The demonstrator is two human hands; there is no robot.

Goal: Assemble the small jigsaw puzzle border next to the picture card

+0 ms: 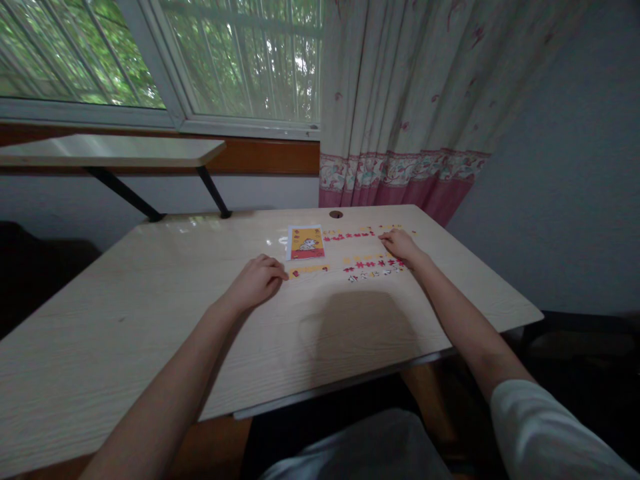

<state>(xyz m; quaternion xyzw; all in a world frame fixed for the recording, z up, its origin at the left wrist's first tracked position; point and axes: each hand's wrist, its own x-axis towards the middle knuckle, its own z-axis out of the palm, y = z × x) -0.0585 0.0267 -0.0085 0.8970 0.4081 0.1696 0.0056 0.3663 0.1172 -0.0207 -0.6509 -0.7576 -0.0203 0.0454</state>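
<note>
We cannot make out what, if anything, lies under our left hand: its fingers curl inward at the left end of a short row of yellow pieces, and the tips are too small to tell whether they pinch one. Our right hand reaches past the right end of the far red row, thumb and forefinger close together; we cannot tell whether a piece sits between them. Our right wrist and forearm cover the right ends of the near rows, where the red pieces and the white pieces run. Scattered bits beyond the right hand are too tiny to read, and our right upper arm is cut off by the frame.

The picture card lies flat on the desk, between our hands and nearer the left one. Its printed white animal stands upright to us, the red band toward us and the yellow part toward the window; its long axis appears to run away from us. The rows of pieces stretch left to right, tilted slightly, near the card and to its right.
</note>
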